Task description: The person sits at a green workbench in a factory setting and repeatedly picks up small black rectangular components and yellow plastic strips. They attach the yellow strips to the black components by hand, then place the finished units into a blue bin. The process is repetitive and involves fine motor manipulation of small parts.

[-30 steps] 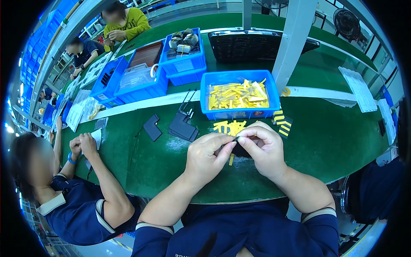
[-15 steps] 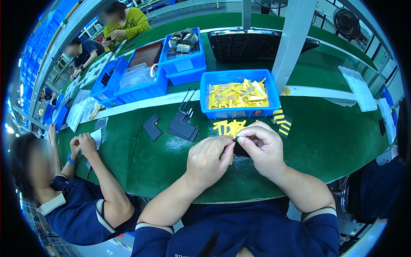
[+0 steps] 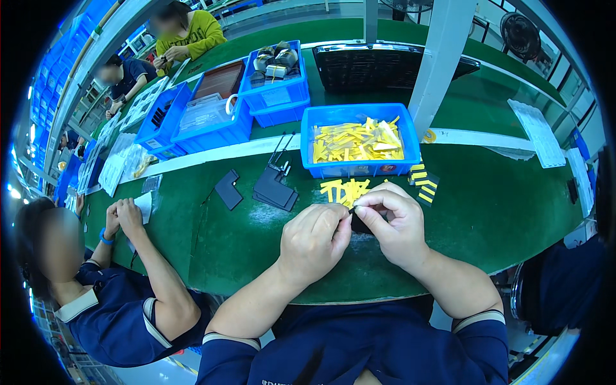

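My left hand (image 3: 313, 242) and my right hand (image 3: 396, 226) meet over the near middle of the table, with thumbs and forefingers pinched together. Between the fingertips is a small black piece (image 3: 352, 210); its kind is mostly hidden by the fingers. A darker black part (image 3: 361, 223) shows just under my right fingers, and I cannot tell whether it is joined to that piece. Loose yellow strips (image 3: 342, 190) lie just beyond my hands. To their right are dark pieces with yellow strips on them (image 3: 424, 184).
A blue bin (image 3: 356, 169) of yellow strips stands beyond my hands. Dark L-shaped pieces (image 3: 274, 190) are stacked to the left, with another single one (image 3: 228, 190). More blue bins (image 3: 212, 131) stand farther back, near a metal post (image 3: 443, 64). A co-worker (image 3: 128, 301) sits at my left.
My hands keep nearly the same place and pinch. A yellow sliver seen below my left fingertips earlier no longer shows. At the far left, another person's raised arm has moved away.
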A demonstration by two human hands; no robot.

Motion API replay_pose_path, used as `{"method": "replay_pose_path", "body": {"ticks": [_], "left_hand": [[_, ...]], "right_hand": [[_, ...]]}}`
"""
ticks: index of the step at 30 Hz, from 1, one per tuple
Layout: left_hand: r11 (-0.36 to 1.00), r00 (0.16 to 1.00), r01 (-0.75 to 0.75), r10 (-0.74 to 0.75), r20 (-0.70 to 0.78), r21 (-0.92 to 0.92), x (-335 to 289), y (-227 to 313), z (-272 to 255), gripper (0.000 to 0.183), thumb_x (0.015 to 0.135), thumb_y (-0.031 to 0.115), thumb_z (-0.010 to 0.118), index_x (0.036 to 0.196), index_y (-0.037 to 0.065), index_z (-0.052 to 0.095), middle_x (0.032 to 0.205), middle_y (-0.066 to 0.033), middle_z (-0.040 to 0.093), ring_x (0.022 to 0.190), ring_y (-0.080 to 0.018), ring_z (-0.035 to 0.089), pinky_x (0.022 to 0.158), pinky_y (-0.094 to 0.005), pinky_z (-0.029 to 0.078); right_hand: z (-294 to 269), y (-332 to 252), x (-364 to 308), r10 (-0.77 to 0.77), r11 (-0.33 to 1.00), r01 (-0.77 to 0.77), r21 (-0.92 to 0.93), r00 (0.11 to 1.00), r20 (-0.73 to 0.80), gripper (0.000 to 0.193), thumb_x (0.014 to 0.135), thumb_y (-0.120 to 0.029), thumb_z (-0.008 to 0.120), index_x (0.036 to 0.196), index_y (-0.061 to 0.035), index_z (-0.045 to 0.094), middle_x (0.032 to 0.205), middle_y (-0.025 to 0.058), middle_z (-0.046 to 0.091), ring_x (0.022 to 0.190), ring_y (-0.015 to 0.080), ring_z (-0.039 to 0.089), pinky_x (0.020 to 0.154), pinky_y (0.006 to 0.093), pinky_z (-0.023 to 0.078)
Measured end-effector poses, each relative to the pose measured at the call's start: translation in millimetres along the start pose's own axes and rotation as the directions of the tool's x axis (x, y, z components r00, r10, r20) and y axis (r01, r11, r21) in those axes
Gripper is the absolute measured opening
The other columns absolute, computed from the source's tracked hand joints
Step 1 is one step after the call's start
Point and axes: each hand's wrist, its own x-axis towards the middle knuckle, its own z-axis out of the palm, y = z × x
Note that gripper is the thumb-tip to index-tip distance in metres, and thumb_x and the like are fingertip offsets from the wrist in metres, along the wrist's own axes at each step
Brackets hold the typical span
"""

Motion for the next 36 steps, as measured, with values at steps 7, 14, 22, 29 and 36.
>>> {"method": "replay_pose_path", "body": {"ticks": [7, 14, 22, 29, 36], "left_hand": [[0.778, 0.843, 0.528, -0.434, 0.317, -0.341, 1.3, -11.5, -6.3, 0.016, 0.076, 0.004, 0.071, 0.089, 0.000, 0.062, 0.084, -0.0064, 0.065, 0.070, -0.0089, 0.061, 0.056, -0.0207, 0.049], [0.504, 0.759, 0.651, -0.427, 0.491, -0.567, 6.6, -13.0, -15.5, 0.017, 0.079, 0.005, 0.070, 0.093, -0.001, 0.063, 0.087, -0.0046, 0.063, 0.076, -0.0063, 0.059, 0.063, -0.0197, 0.048], [0.672, 0.798, 0.599, -0.454, 0.396, -0.435, 0.5, -15.4, -8.6, 0.011, 0.080, 0.006, 0.070, 0.087, -0.001, 0.066, 0.083, -0.0049, 0.065, 0.074, -0.0078, 0.061, 0.066, -0.0210, 0.050], [0.769, 0.853, 0.511, -0.401, 0.334, -0.383, 6.3, -13.0, -9.8, 0.014, 0.078, 0.008, 0.071, 0.090, 0.001, 0.068, 0.081, -0.0088, 0.068, 0.073, -0.0136, 0.065, 0.066, -0.0245, 0.051], [0.893, 0.927, 0.336, -0.257, 0.273, -0.300, 3.5, -19.0, -6.8, 0.013, 0.080, 0.011, 0.067, 0.087, 0.000, 0.068, 0.081, -0.0116, 0.068, 0.072, -0.0207, 0.066, 0.064, -0.0283, 0.050]], "right_hand": [[-1.7, 0.2, 0.4, -0.007, 1.000, 0.007, 0.009, 1.000, 0.009, 0.006, 0.079, 0.000, 0.064, 0.084, 0.0024, 0.064, 0.081, 0.0090, 0.060, 0.071, 0.0152, 0.061, 0.063, 0.0248, 0.050], [-2.0, -2.0, 0.7, -0.018, 1.000, 0.017, 0.010, 1.000, 0.013, 0.007, 0.078, 0.001, 0.064, 0.085, 0.0023, 0.064, 0.082, 0.0092, 0.060, 0.071, 0.0152, 0.061, 0.063, 0.0245, 0.050], [0.3, -1.0, -2.1, -0.020, 1.000, 0.020, -0.001, 1.000, 0.007, 0.007, 0.078, 0.000, 0.065, 0.084, 0.0018, 0.065, 0.082, 0.0092, 0.060, 0.071, 0.0154, 0.061, 0.062, 0.0244, 0.050], [-0.4, -0.9, -3.4, -0.038, 0.999, 0.038, -0.002, 0.999, 0.000, 0.007, 0.079, 0.000, 0.064, 0.085, 0.0011, 0.064, 0.083, 0.0086, 0.059, 0.073, 0.0143, 0.060, 0.063, 0.0240, 0.049], [-3.3, -4.2, -1.4, -0.005, 0.989, 0.015, 0.149, 0.998, -0.067, 0.007, 0.084, 0.000, 0.061, 0.090, 0.0023, 0.062, 0.090, 0.0062, 0.055, 0.078, 0.0110, 0.057, 0.069, 0.0220, 0.048]]}}
